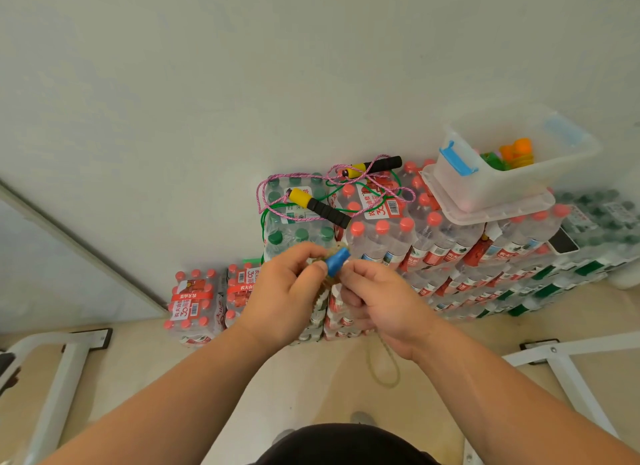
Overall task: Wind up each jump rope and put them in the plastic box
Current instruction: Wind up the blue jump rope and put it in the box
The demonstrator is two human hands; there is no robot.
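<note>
My left hand (287, 291) grips a blue jump-rope handle (336, 261) with beige cord coiled round it. My right hand (379, 305) pinches the beige cord (384, 367) just beside the handle; a loop of it hangs below toward the floor. A second rope with yellow-and-black handles (320, 206) and a pink cord lies tangled on the water-bottle packs behind, with a green cord (367, 191) among it. The clear plastic box (509, 173) with blue latches stands on its lid at the right, holding orange and green items (509, 154).
Shrink-wrapped packs of water bottles (433, 243) are stacked against the white wall, lower packs (194, 302) at the left on the floor. White metal frames (65, 371) stand at both sides. A phone (564, 243) lies on the packs at the right.
</note>
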